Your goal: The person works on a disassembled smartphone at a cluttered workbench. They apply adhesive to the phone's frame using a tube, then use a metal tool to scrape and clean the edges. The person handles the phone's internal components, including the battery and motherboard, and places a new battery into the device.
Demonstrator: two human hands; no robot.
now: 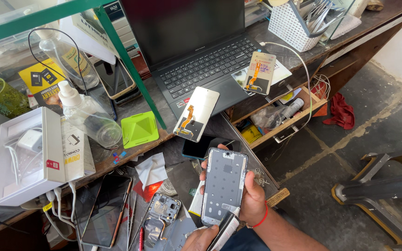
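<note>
Head view: right hand (252, 200) closed in a grip around the edges of the thin grey phone frame (223, 186), near the table (238, 135); left hand (201, 238) pinches a small dark strip (225, 228) at its lower end. Light, stiff, probably fragile: best held by the edges

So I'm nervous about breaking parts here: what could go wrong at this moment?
The phone frame is held in the right hand past the bench edge; a slip could drop it to the floor.

Two loose screens lie on the laptop, flex cables exposed, one overhanging its front edge; a knock could send it off.
</note>
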